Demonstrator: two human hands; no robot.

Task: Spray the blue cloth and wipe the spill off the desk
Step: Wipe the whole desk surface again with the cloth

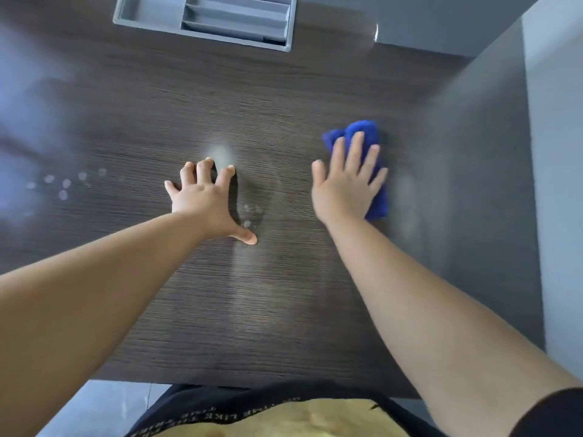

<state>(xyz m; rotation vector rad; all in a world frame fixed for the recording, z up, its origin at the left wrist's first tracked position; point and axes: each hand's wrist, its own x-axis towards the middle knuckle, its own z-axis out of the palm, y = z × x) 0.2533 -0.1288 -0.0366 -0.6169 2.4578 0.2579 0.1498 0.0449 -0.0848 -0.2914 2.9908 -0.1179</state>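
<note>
Right hand (345, 187): laid flat with straight fingers, pressed on the blue cloth (362, 129); the cloth is bunched under the palm and shows beyond the fingertips and at the outer edge.

Left hand (206, 203): spread, fingertips and thumb planted on the dark wood-grain desk (157, 105); nothing is held.

Spill droplets (63, 184) are noted well outboard of the left hand; a few more lie just beside its thumb. A pale smear (219, 152) is seen just beyond the left fingertips.

A grey recessed tray (205, 17) is set far ahead of both hands.

Shirt print (239, 416), seen upside down: "TIME LIKE" is made out; the rest is too blurred.
</note>
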